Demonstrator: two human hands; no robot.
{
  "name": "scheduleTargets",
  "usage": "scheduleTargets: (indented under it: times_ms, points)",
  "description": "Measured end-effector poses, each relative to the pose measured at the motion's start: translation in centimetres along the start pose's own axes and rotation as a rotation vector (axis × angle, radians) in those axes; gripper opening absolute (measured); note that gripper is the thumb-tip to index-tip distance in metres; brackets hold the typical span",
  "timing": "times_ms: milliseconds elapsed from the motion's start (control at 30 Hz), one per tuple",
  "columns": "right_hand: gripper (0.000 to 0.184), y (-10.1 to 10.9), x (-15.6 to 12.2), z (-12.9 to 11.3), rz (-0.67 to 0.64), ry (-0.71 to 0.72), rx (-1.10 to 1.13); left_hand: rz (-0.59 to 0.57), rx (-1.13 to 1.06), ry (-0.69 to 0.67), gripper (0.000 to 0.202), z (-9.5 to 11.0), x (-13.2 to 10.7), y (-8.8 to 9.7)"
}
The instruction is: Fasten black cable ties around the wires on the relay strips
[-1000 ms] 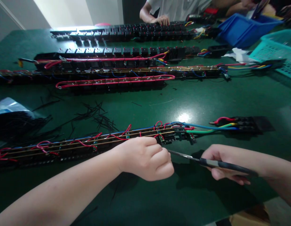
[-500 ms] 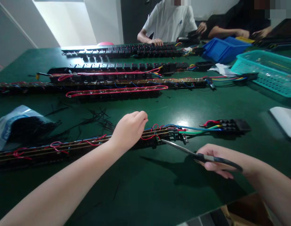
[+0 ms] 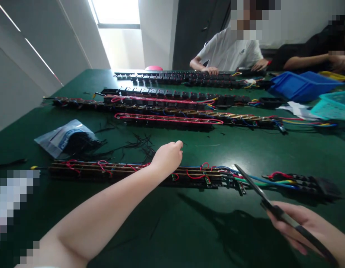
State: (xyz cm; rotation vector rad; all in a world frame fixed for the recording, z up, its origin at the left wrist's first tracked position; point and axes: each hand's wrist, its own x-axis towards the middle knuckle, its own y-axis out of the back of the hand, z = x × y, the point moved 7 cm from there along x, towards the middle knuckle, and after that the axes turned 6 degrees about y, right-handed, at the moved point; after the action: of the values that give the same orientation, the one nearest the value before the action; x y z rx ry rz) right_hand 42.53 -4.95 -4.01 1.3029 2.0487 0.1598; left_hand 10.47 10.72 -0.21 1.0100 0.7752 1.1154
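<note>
A long black strip (image 3: 90,172) with brass bars and red wire loops lies along the near part of the green table. My left hand (image 3: 168,158) is closed, its fingers pinched together, over the middle of this strip; what it pinches, if anything, I cannot make out. My right hand (image 3: 294,219) grips a pair of scissors (image 3: 258,191), whose blades point up and to the left. Their tips appear in front of the strip's blue and green wires (image 3: 255,181), which run to a black connector block (image 3: 326,188) at the right end.
Thin black ties (image 3: 141,143) lie scattered beyond the strip, beside an opened plastic bag (image 3: 56,143) of them. Further back are several wired strips (image 3: 167,111), a blue bin (image 3: 306,85) and a turquoise basket (image 3: 333,108). Two people sit across the table, one in a white shirt (image 3: 231,52).
The scissors have pulled away from the strip to the right, their blades now tilted more steeply. My left hand stays pinched, now higher over the strip's far edge. The view has swung left.
</note>
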Motion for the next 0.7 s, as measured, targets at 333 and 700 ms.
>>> scheduleTargets:
  times_ms: [333, 700]
  points:
    - [0.065, 8.0, 10.1, -9.7, 0.280, 0.158, -0.738, -0.073, -0.027, -0.027, 0.022, 0.2, 0.1, 0.2]
    - [0.056, 6.9, 18.7, -10.5, 0.275, 0.391, -0.771, -0.106, -0.042, -0.031, 0.028, 0.2, 0.6, 0.2]
